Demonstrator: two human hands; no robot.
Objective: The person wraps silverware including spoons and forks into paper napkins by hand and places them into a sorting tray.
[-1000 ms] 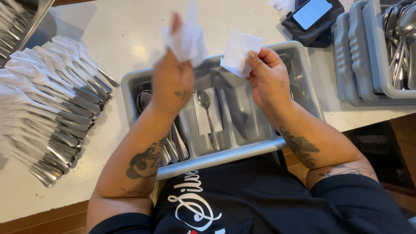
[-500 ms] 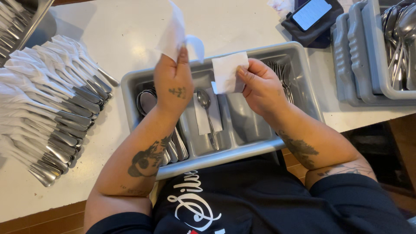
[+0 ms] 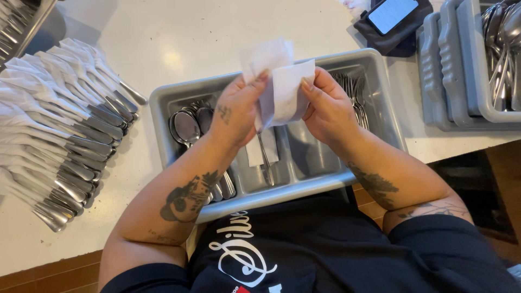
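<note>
Both hands meet over a grey divided cutlery tray [image 3: 374, 65]. My left hand [image 3: 236, 111] and my right hand [image 3: 325, 106] pinch a white paper napkin [image 3: 282, 81] between them, and the napkin folds around a metal utensil whose handle [image 3: 265, 157] hangs down below it. Under the hands, spoons [image 3: 187, 125] lie in the tray's left compartment, forks [image 3: 355, 92] in the right one, and a white paper piece [image 3: 255, 154] in the middle.
Many napkin-wrapped cutlery bundles [image 3: 59, 125] are stacked in rows on the white counter [image 3: 190, 38] at left. A phone on a dark pouch [image 3: 393, 21] lies at top right, beside grey bins holding cutlery [image 3: 488, 59]. A metal container [image 3: 21, 21] sits at top left.
My left hand came down from its raised position and my right hand moved in to meet it. The two napkin pieces now come together around the utensil.
</note>
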